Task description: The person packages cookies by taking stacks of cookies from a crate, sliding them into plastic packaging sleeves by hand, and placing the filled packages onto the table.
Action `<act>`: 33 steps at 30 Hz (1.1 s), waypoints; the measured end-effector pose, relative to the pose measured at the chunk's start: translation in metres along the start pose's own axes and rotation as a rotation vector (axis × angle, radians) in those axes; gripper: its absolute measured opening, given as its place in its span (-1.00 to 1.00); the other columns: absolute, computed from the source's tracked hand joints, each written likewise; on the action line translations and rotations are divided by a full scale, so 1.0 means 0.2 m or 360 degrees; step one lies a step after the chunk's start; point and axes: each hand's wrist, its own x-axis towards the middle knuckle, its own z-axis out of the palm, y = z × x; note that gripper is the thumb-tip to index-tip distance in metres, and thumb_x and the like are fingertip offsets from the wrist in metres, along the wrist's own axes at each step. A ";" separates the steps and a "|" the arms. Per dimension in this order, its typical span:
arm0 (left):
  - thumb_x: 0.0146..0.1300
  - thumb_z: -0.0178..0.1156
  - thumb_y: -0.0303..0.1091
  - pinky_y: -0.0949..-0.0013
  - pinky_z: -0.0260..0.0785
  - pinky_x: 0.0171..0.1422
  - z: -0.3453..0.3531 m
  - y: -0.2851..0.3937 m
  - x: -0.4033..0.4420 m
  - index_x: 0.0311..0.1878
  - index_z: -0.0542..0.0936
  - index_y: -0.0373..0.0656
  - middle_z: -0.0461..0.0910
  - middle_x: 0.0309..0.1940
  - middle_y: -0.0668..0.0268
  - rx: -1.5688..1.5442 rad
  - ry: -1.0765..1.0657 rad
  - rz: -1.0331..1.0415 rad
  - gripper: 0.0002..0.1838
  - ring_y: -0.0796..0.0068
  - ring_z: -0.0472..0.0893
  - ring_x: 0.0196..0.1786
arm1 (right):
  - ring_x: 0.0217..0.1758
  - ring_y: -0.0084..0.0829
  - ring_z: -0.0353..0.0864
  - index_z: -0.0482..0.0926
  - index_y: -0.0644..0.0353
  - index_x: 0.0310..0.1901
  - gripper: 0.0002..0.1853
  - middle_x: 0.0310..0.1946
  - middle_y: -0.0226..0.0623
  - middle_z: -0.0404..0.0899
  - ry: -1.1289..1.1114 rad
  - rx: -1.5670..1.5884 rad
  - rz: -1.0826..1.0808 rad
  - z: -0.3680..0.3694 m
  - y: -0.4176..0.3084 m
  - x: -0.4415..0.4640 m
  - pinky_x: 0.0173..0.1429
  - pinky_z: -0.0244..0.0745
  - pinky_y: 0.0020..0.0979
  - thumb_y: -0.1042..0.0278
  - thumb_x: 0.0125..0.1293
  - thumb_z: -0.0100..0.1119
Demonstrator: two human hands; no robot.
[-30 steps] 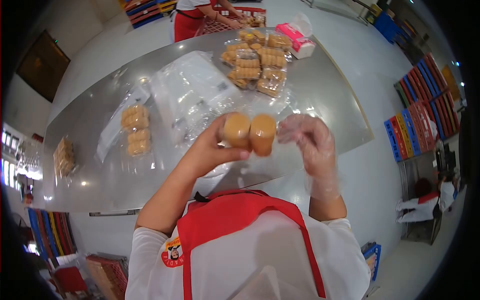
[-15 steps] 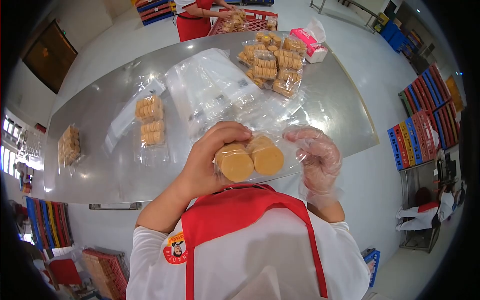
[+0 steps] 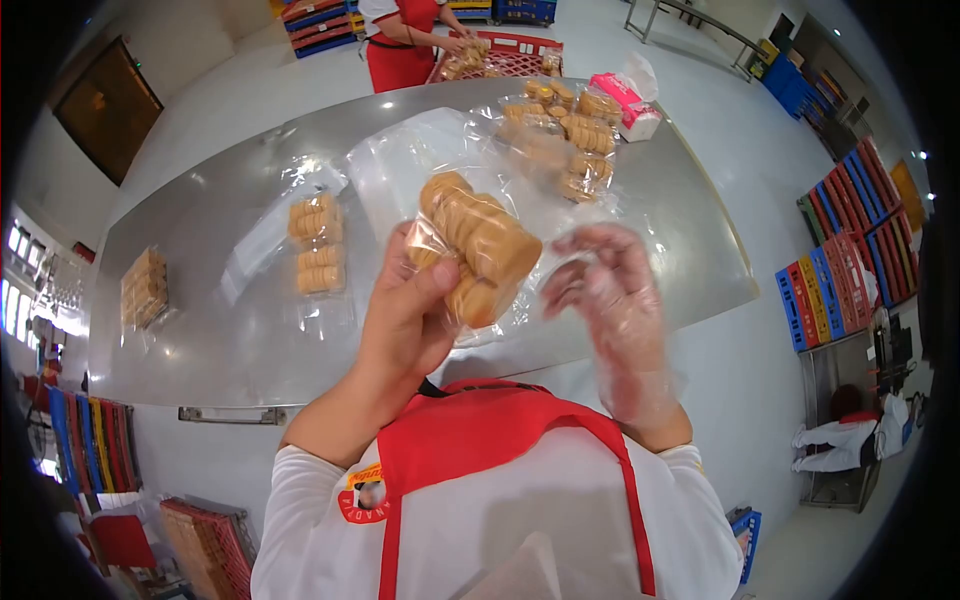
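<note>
My bare left hand (image 3: 405, 310) grips a clear plastic bag of round cookies (image 3: 485, 235). Two rows of stacked golden-brown cookies show through the film, tilted up over the table. Just right of the bag is my right hand (image 3: 615, 295), in a clear plastic glove, somewhat blurred. Its fingers are curled but apart, with nothing visible between them. Behind the held bag, flat clear plastic bags (image 3: 400, 155) lie on the steel table (image 3: 210, 355). A pile of bagged cookies (image 3: 590, 135) sits at the back right, partly hidden by the held bag's loose film.
Another cookie pack (image 3: 318, 245) lies left of centre, and one more pack (image 3: 145, 290) near the left edge. A pink tissue box (image 3: 635, 118) stands at the back right. Across the table a co-worker (image 3: 395, 50) handles packs at a red crate (image 3: 510, 62). Crates are stacked at right.
My left hand has raised and turned the cookie bag, so the cookie rows now show from the side. My right hand has shifted slightly left, its fingers still apart from the bag.
</note>
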 end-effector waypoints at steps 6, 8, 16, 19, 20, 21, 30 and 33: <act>0.37 0.26 -0.05 0.28 0.52 0.19 0.00 -0.05 0.00 0.28 0.35 -0.26 0.54 0.11 0.17 -0.0289 -0.0082 -0.0320 -0.40 0.35 0.60 0.15 | -0.20 -0.57 0.51 0.31 0.03 0.12 -0.61 -0.08 -0.30 0.45 -0.0268 0.0186 0.0159 0.16 0.03 -0.01 -0.25 0.58 -0.51 0.55 0.38 0.23; 0.37 0.27 -0.04 0.29 0.53 0.18 -0.03 -0.04 -0.01 0.31 0.33 -0.23 0.54 0.12 0.17 -0.0287 -0.0138 -0.0347 -0.37 0.35 0.60 0.14 | -0.19 -0.59 0.50 0.30 0.05 0.09 -0.65 -0.11 -0.34 0.46 -0.0274 0.0145 0.0152 0.19 0.01 -0.01 -0.27 0.55 -0.53 0.56 0.40 0.21; 0.31 0.31 0.04 0.14 0.58 0.01 -0.06 -0.10 -0.01 0.41 0.24 -0.09 0.50 0.16 0.21 -0.0321 -0.0264 -0.0463 -0.25 0.29 0.60 0.11 | -0.25 -0.62 0.49 0.31 0.13 0.07 -0.74 -0.13 -0.34 0.49 -0.0393 0.0157 0.0082 0.20 -0.03 0.02 -0.28 0.52 -0.56 0.49 0.47 0.14; 0.30 0.33 0.01 0.08 0.57 0.00 -0.06 -0.09 0.00 0.41 0.25 -0.08 0.50 0.17 0.20 -0.0404 -0.0400 -0.0518 -0.25 0.24 0.60 0.10 | -0.26 -0.62 0.50 0.32 0.15 0.07 -0.77 -0.13 -0.34 0.50 -0.0398 0.0153 0.0099 0.19 -0.05 0.02 -0.28 0.52 -0.54 0.46 0.49 0.13; 0.29 0.35 -0.01 0.07 0.57 0.01 -0.05 -0.10 0.00 0.40 0.25 -0.08 0.51 0.16 0.20 -0.0410 -0.0388 -0.0520 -0.26 0.23 0.60 0.10 | -0.26 -0.62 0.51 0.32 0.15 0.06 -0.77 -0.14 -0.34 0.51 -0.0388 0.0152 0.0110 0.18 -0.05 0.02 -0.27 0.53 -0.53 0.45 0.49 0.12; 0.28 0.36 -0.03 0.06 0.56 0.02 -0.05 -0.10 0.00 0.40 0.26 -0.08 0.51 0.16 0.20 -0.0417 -0.0373 -0.0521 -0.26 0.22 0.60 0.10 | -0.26 -0.61 0.51 0.32 0.15 0.06 -0.77 -0.15 -0.34 0.51 -0.0380 0.0153 0.0123 0.17 -0.06 0.02 -0.27 0.53 -0.52 0.45 0.49 0.12; 0.29 0.31 0.08 0.02 0.60 -0.20 -0.06 -0.20 -0.05 0.34 0.27 -0.20 0.51 0.11 0.10 -0.0075 0.0045 -0.0196 -0.25 0.09 0.66 -0.07 | -0.34 -0.58 0.54 0.33 0.17 0.00 -0.82 -0.18 -0.29 0.52 -0.0471 0.0209 0.0372 0.06 0.01 0.12 -0.31 0.54 -0.52 0.39 0.51 0.11; 0.32 0.28 0.06 0.07 0.60 -0.11 -0.04 -0.18 -0.09 0.37 0.27 -0.19 0.51 0.12 0.11 -0.0079 0.0138 -0.0100 -0.27 0.10 0.64 -0.02 | -0.39 -0.57 0.54 0.33 0.18 0.02 -0.80 -0.19 -0.29 0.52 -0.0554 0.0257 0.0372 0.07 0.07 0.15 -0.35 0.54 -0.51 0.40 0.49 0.13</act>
